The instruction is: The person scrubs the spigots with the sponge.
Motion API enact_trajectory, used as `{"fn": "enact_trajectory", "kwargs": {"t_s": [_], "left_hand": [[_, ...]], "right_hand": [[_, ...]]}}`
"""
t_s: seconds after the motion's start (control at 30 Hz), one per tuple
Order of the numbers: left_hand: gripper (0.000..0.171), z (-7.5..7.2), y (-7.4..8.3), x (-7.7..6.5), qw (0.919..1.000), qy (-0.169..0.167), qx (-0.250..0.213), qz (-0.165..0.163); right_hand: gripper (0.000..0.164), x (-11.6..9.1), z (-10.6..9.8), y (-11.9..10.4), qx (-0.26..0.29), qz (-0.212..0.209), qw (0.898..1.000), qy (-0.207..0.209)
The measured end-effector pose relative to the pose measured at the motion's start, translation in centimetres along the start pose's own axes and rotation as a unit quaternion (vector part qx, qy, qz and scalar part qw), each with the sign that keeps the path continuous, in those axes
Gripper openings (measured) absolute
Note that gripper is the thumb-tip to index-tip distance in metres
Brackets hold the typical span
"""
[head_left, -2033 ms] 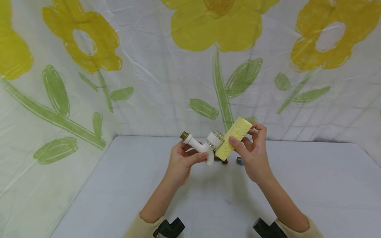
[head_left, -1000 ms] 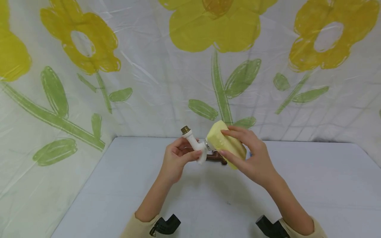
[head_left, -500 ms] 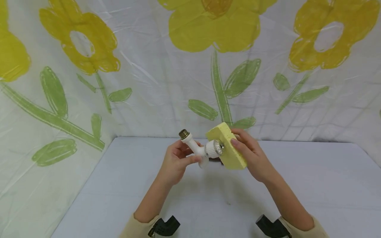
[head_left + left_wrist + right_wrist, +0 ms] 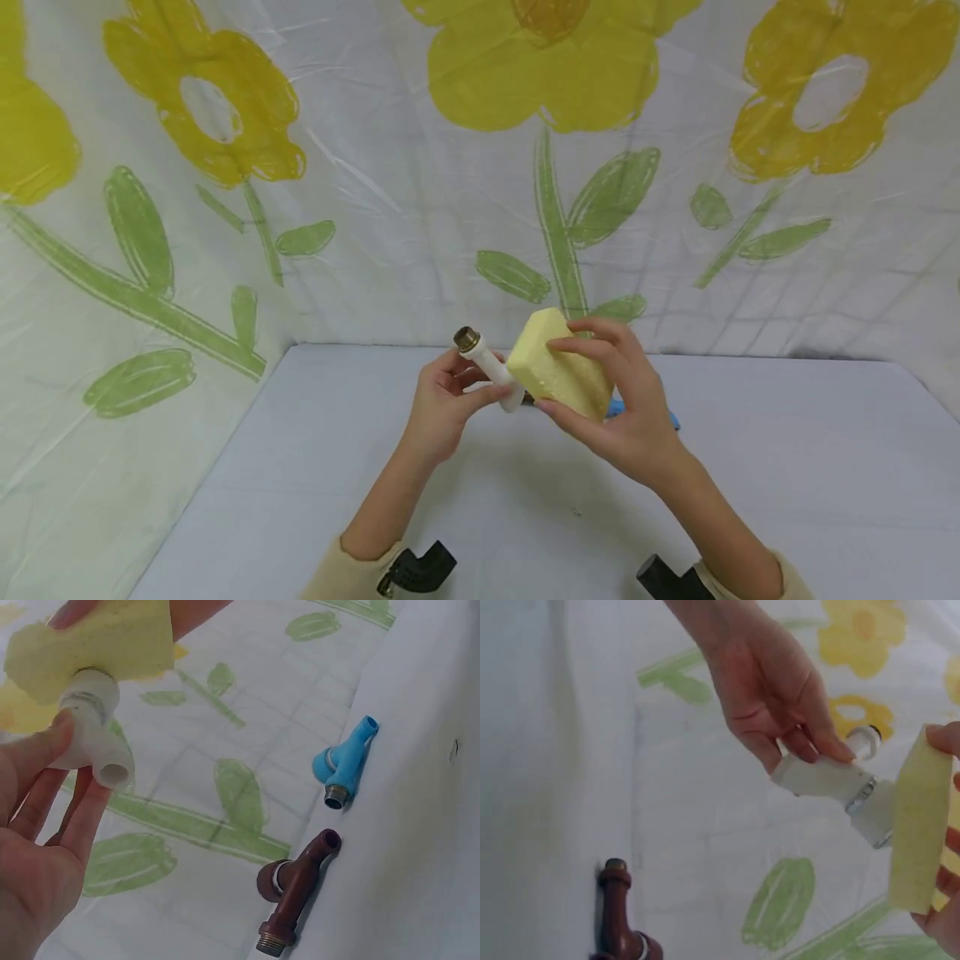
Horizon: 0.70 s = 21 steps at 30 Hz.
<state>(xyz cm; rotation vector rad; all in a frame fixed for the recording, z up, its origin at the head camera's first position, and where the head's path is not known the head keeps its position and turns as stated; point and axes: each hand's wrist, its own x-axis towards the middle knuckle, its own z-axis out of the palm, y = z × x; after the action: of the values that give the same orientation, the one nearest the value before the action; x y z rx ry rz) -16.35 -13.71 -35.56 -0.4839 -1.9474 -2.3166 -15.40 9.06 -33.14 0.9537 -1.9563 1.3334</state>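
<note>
My left hand (image 4: 442, 408) pinches a white tap (image 4: 486, 367) by its body and holds it above the table. A brass threaded inlet sticks up at its upper left end. In my right hand (image 4: 630, 400) is a yellow sponge (image 4: 558, 362), gripped between thumb and fingers. The sponge (image 4: 97, 649) presses against the round knob (image 4: 94, 691) of the tap in the left wrist view. From the head that knob is hidden behind the sponge, while the right wrist view shows it touching the sponge's flat face.
A brown tap (image 4: 296, 892) and a blue tap (image 4: 349, 765) lie on the white table (image 4: 300, 467) behind the hands. Behind the table hangs a white sheet (image 4: 390, 208) printed with yellow flowers. A small dark mark (image 4: 575, 511) shows on the tabletop.
The sponge turns back and forth over the tap's knob; since half a second ago its broad face has swung round and covers the knob again. The left hand stays nearly in place.
</note>
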Motion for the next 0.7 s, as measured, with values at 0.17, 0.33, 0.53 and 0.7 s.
{"fn": "enact_trajectory", "kwargs": {"t_s": [0.17,0.33,0.53,0.7], "left_hand": [[0.040,-0.2,0.2,-0.2,0.9955,-0.071,0.055,0.030],[0.041,-0.6,0.5,-0.4,0.9921,-0.113,0.025,0.048],[0.036,-0.7,0.5,-0.3,0.9933,-0.100,-0.042,0.039],[0.046,-0.5,0.3,-0.3,0.9958,-0.062,-0.063,0.022]], "right_hand": [[0.041,0.3,-0.4,-0.2,-0.031,-0.017,0.999,0.008],[0.043,0.4,-1.3,-0.1,0.027,0.059,0.998,-0.023],[0.038,0.5,-1.6,0.0,0.162,0.163,0.971,-0.061],[0.044,0.3,-1.4,0.0,0.187,0.155,0.968,-0.059]]}}
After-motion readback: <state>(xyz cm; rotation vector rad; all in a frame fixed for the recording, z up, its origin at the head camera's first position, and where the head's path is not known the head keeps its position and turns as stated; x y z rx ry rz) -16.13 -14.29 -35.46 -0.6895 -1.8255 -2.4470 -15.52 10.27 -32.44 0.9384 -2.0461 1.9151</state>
